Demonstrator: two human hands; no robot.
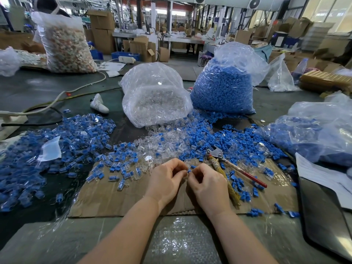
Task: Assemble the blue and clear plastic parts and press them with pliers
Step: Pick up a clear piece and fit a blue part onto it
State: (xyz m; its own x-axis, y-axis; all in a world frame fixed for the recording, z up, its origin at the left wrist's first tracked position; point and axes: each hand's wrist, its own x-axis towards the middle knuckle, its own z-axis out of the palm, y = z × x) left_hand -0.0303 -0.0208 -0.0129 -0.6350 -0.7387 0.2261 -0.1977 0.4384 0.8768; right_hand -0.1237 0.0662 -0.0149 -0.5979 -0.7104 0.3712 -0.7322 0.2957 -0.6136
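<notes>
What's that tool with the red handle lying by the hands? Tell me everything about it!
Those are the pliers. They have a grey metal head with a bolt at the joint, pointing away from the person. One handle is thin and red; the other is wrapped in worn, yellowish tape or cord. They lie flat on the brown cardboard sheet, beside the right hand, among loose blue and clear parts. No hand holds them, though the wrapped handle runs right along that hand's edge.

Across my worktop (pixel 28 88) a white cable (pixel 80 86) snakes past a small white bottle (pixel 99 104) lying on its side, a tall clear bag of pale mixed bits (pixel 66 44) stands far left, and cardboard boxes (pixel 102 29) stack up behind it.
</notes>
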